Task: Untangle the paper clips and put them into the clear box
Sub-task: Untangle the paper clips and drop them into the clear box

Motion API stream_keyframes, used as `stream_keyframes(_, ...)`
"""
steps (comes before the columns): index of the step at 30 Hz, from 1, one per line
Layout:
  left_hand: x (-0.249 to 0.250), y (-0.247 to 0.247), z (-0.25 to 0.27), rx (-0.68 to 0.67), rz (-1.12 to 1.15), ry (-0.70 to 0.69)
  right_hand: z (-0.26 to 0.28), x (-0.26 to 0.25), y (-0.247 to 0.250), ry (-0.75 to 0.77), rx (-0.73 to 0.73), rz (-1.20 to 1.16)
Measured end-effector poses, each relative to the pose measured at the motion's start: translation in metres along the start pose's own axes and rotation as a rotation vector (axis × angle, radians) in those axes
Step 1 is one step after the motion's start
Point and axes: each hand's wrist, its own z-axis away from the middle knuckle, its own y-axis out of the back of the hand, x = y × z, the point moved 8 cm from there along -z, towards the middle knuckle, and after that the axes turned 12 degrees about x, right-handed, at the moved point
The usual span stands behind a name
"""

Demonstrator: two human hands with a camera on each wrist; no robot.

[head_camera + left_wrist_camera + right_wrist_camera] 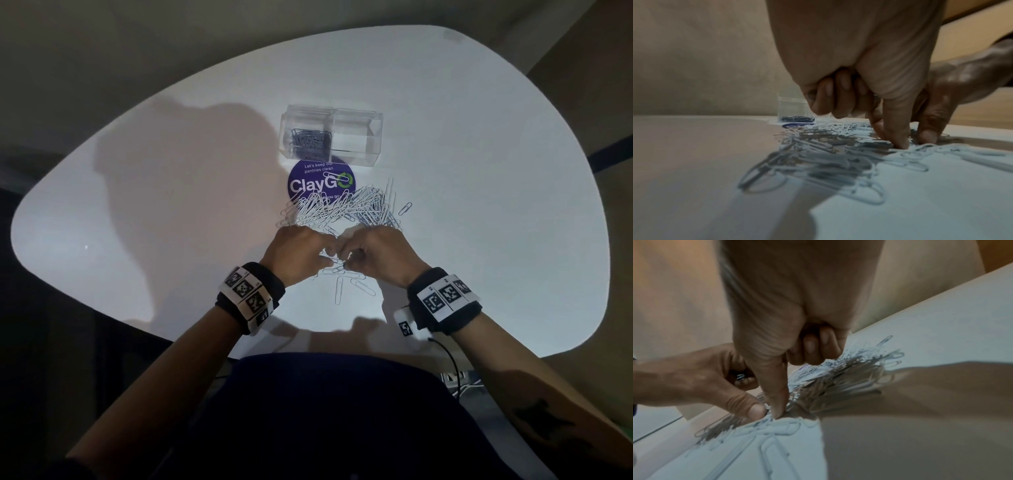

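Observation:
A tangled pile of silver paper clips [342, 209] lies on the white table [479, 192], with loose ones nearer me [339, 287]. Beyond it stands the clear box [330, 137], its left compartment holding several clips. My left hand [327, 251] and right hand [349, 257] meet fingertip to fingertip over the near clips. In the left wrist view my left hand [897, 142] pinches clips against the table with its other fingers curled. The right wrist view shows my right hand [780, 412] with its thumb down on the same clips, and a few clips [741, 376] tucked in the left hand's curled fingers.
A round purple ClayGo sticker [320, 183] sits between the box and the pile, partly covered by clips. The table's rounded front edge is close to my body. A black cable [448, 359] hangs off the edge at the right.

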Motion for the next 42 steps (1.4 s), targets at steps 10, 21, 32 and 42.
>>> stream_keyframes(10, -0.014, 0.010, 0.001, 0.137, -0.041, 0.102, -0.004, 0.003, -0.002, 0.049, 0.026, 0.159)
stream_keyframes(21, -0.024, 0.016, 0.000, 0.256, -0.056, 0.126, -0.009, 0.002, -0.020, 0.085, -0.063, 0.215)
stream_keyframes(32, -0.008, 0.009, 0.002, 0.218, -0.027, 0.039, -0.007, -0.004, -0.020, 0.109, -0.088, 0.238)
stream_keyframes(42, 0.007, -0.003, -0.015, -0.044, -0.173, -0.033, -0.001, 0.011, 0.013, -0.422, 0.125, -0.877)
